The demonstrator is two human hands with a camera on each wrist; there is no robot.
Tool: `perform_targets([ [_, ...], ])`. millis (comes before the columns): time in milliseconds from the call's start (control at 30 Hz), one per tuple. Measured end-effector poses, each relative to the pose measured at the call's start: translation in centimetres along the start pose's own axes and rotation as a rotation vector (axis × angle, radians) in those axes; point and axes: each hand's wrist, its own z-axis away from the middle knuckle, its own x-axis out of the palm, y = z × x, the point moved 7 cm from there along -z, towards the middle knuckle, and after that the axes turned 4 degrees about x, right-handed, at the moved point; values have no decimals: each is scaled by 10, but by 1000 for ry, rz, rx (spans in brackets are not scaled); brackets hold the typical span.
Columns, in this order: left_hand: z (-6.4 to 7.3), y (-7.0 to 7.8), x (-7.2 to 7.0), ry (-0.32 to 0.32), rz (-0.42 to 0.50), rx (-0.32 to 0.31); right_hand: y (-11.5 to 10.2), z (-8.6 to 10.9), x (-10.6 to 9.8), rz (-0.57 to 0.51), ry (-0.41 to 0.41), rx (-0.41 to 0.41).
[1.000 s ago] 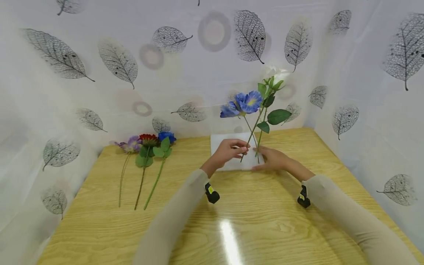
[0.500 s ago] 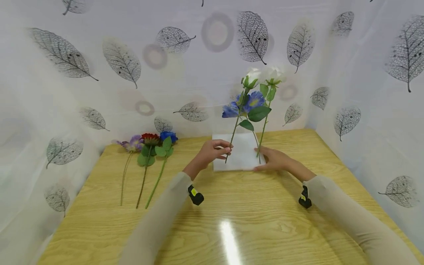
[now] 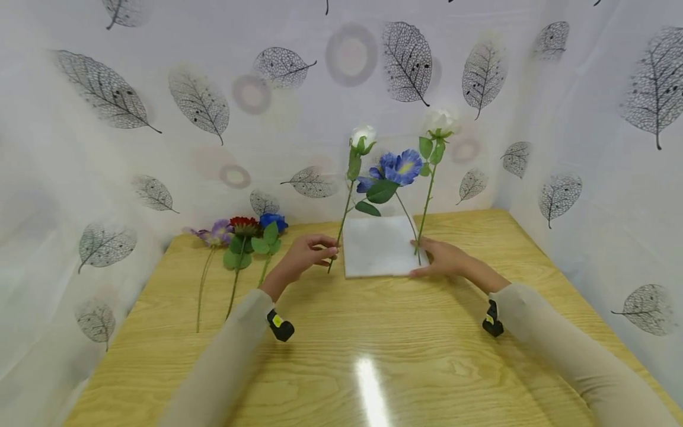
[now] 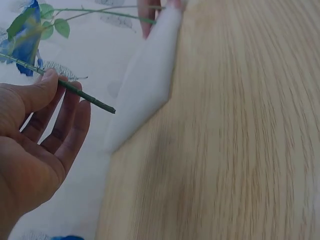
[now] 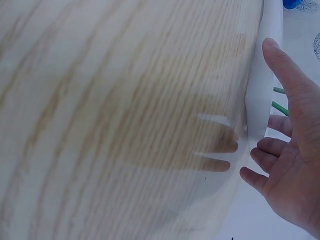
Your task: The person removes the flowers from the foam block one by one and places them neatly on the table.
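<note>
My left hand (image 3: 305, 258) pinches a white rose (image 3: 363, 137) low on its stem, left of a white foam block (image 3: 376, 248). In the left wrist view the stem's cut green end (image 4: 102, 105) sticks out past thumb and fingers. A blue iris (image 3: 402, 168) and a second white rose (image 3: 440, 124) stand upright, their stems reaching down to the block's right side. There my right hand (image 3: 441, 257) rests against the block, thumb at its front edge and fingers relaxed. The right wrist view has those fingers apart beside the foam and two green stem ends (image 5: 280, 107).
On the wooden table (image 3: 405, 344) at the left lie a purple flower (image 3: 214, 232), a red flower (image 3: 245, 226) and a blue rose (image 3: 273, 222). My left forearm covers part of their stems. A leaf-patterned white curtain (image 3: 299, 124) encloses the back and sides.
My left hand has moved left with its white rose, from over the foam block to beyond its left edge. The right hand, iris and other rose stay about where they were.
</note>
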Motion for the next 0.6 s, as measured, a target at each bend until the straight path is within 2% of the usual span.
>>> perform_targets([
  [333,32,-11,-40,40,-35,-30,-1,3,0,-3,0,-1],
  [600,57,-13,-64,38,-71,-52,-7,3,-2,-20,-2,-4],
])
